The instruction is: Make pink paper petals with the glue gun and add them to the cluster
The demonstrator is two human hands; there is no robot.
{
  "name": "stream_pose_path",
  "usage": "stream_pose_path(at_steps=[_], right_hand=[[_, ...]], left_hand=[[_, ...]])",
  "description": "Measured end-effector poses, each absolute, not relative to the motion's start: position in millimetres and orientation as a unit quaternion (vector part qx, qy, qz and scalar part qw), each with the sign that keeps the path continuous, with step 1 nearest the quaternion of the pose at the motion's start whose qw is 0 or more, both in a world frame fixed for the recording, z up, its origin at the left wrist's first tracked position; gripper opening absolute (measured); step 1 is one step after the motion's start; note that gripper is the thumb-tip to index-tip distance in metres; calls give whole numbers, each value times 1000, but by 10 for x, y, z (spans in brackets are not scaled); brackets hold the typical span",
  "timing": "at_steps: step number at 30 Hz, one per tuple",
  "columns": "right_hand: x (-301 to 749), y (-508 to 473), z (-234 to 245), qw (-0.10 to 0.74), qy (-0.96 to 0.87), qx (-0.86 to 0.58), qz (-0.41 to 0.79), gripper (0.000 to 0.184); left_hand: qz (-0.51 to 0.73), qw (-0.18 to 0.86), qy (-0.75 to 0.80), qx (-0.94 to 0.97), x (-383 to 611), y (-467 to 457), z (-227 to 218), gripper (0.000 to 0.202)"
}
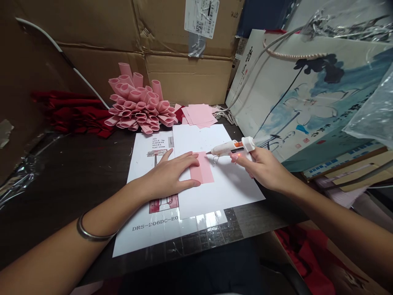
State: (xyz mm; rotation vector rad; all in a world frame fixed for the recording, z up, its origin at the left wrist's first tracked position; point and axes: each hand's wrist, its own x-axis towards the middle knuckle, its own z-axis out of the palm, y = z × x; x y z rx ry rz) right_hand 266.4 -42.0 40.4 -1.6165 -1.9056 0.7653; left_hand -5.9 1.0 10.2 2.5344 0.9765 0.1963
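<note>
A pink paper piece (202, 169) lies flat on white sheets (227, 196) in front of me. My left hand (175, 174) rests on its left side, fingers spread and fingertips pressing the pink piece. In my right hand (264, 166) is a white glue gun (229, 148) with an orange light glowing on its side. The gun's nozzle points left and sits at the upper right edge of the pink piece; whether it touches, I cannot tell. A thin loop, perhaps a glue strand, shows just below the nozzle.
Behind the sheets stand a heap of rolled pink tubes (141, 102) and a stack of pink pieces (199, 114). Dark red folded material (76, 114) lies at the left. Cardboard boxes (187, 78) wall the back; a painted paper bag (307, 98) stands right, with a grey cable (245, 84) before it.
</note>
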Motion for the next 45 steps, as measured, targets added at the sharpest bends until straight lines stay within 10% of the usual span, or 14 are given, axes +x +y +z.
stream_pose_path(at_steps=[45], right_hand=[[2725, -763, 576, 134, -737, -614, 249, 50]], left_hand=[[87, 227, 355, 903, -50, 4, 101, 48]])
